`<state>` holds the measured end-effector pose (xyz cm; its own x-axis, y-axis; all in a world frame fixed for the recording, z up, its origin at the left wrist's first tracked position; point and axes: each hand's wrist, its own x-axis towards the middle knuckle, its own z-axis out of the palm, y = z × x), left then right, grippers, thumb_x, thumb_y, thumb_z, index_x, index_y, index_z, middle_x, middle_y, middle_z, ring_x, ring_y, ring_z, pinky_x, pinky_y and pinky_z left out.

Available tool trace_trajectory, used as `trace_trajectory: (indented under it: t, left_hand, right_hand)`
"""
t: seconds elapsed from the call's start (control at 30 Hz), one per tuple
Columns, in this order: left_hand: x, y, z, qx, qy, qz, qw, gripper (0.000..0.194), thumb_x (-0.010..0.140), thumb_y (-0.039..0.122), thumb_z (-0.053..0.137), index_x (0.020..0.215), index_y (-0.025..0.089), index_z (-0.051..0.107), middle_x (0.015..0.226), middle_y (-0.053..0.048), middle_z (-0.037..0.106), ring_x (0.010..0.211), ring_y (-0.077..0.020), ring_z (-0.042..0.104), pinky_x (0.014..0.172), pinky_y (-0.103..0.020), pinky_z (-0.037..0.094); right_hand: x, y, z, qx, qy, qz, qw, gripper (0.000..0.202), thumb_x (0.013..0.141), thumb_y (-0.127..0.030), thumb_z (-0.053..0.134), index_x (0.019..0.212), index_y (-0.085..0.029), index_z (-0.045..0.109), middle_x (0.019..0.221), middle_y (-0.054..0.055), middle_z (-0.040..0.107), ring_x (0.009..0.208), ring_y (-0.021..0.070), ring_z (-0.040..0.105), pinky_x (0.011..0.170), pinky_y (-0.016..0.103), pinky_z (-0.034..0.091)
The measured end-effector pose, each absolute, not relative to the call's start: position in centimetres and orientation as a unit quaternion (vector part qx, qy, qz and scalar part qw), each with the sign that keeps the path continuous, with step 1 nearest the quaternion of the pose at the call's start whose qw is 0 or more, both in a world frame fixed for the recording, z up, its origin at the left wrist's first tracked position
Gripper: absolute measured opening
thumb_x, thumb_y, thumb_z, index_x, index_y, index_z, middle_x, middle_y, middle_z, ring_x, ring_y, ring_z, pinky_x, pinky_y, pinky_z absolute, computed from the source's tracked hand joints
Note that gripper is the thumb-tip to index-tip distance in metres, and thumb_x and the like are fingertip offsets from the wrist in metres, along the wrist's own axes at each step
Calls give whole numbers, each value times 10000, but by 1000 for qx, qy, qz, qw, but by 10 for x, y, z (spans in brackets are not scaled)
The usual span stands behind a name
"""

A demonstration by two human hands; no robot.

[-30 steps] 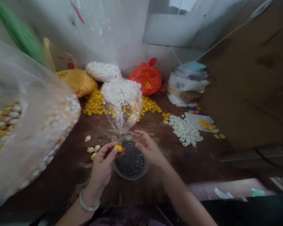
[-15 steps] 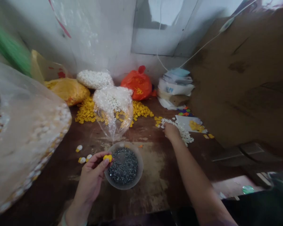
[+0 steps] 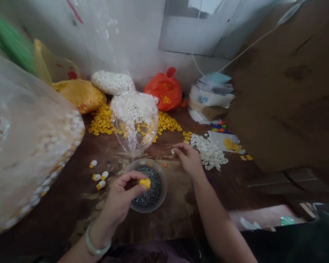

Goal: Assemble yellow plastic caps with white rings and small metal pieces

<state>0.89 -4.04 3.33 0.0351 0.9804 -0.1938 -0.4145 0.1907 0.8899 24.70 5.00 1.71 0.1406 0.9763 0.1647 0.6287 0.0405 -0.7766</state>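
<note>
Between the thumb and fingers of my left hand (image 3: 126,188) is a yellow piece (image 3: 145,183), held over the near left part of a clear round bowl (image 3: 163,195) of small dark beads (image 3: 150,190). My right hand (image 3: 188,157) pinches a small white piece (image 3: 173,151) above the table, right of the bowl's far side. A pile of white pieces (image 3: 210,153) lies just beyond that hand to the right. Several white-and-yellow pieces (image 3: 97,177) rest on the table left of the bowl.
Yellow pieces (image 3: 101,120) are heaped behind a clear bag (image 3: 134,109). A red bag (image 3: 164,89) and stacked packets (image 3: 211,96) stand by the wall. One large clear bag (image 3: 35,146) fills the left side; a brown panel (image 3: 285,87) rises at right.
My right hand has come away from the white pile toward the bowl with a white piece. My left hand has moved right, farther over the bowl, still holding the yellow piece. The view has shifted slightly.
</note>
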Motion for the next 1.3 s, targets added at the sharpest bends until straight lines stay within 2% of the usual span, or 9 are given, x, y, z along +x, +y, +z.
trace_trajectory:
  t: [0.17,0.33,0.5,0.77,0.97,1.03,1.13,1.2,1.3]
  left_hand:
    - [11,-43,47,509,421,552,509,136,676,139,784,752,251,779,808,-56,731,834,-208,648,797,-314,506]
    - [5,-44,52,570,454,561,393,179,697,115,758,790,265,789,824,-66,736,798,-207,668,788,-320,521]
    - [0,-41,45,632,425,581,285,177,745,98,716,843,239,759,839,-44,719,772,-168,671,744,-290,550]
    - [-9,-36,40,695,388,572,197,188,798,47,660,908,195,691,856,-29,693,795,-130,668,729,-240,561]
    - [-12,-38,32,713,362,579,161,270,808,-3,597,958,209,670,970,-53,719,928,-170,685,837,-312,567]
    - [-11,-39,26,709,345,585,187,316,814,-20,563,1008,216,645,1036,-68,729,1012,-201,683,901,-370,556]
    - [-11,-38,20,676,375,582,253,321,816,-23,552,1006,220,641,1039,-63,740,985,-186,700,862,-318,568]
    - [-12,-37,19,635,409,585,295,258,807,7,596,938,220,658,988,-44,748,922,-159,708,826,-265,565]
    - [-13,-34,22,549,438,615,360,151,800,79,650,865,214,667,920,-27,746,888,-142,700,819,-238,551]
  right_hand:
    - [181,4,41,-490,-643,324,491,58,833,-262,652,843,-223,695,797,12,669,735,169,611,685,283,484]
    - [162,-16,59,-445,-675,339,481,61,844,-206,653,856,-240,702,831,13,674,793,175,618,734,299,488]
    - [165,-15,58,-401,-645,465,454,82,890,-254,613,891,-227,691,965,35,696,964,192,631,876,341,491]
    - [164,-14,48,-359,-532,631,436,137,803,-325,757,898,-245,700,836,-16,660,750,125,614,712,246,507]
    - [159,-16,51,-345,-572,617,417,167,815,-352,752,798,-211,665,805,-6,645,771,134,606,738,262,499]
    - [158,-15,49,-349,-562,632,403,198,812,-351,751,788,-202,623,786,-12,637,742,127,605,712,256,500]
    - [161,-3,44,-353,-574,635,377,203,797,-315,748,824,-207,579,776,-22,632,707,124,605,653,238,496]
    - [164,18,44,-374,-630,578,359,158,819,-266,711,899,-210,586,803,-14,646,731,135,617,664,244,502]
    - [161,71,50,-486,-735,356,310,93,903,-167,586,988,-192,612,926,28,677,866,157,633,793,277,504]
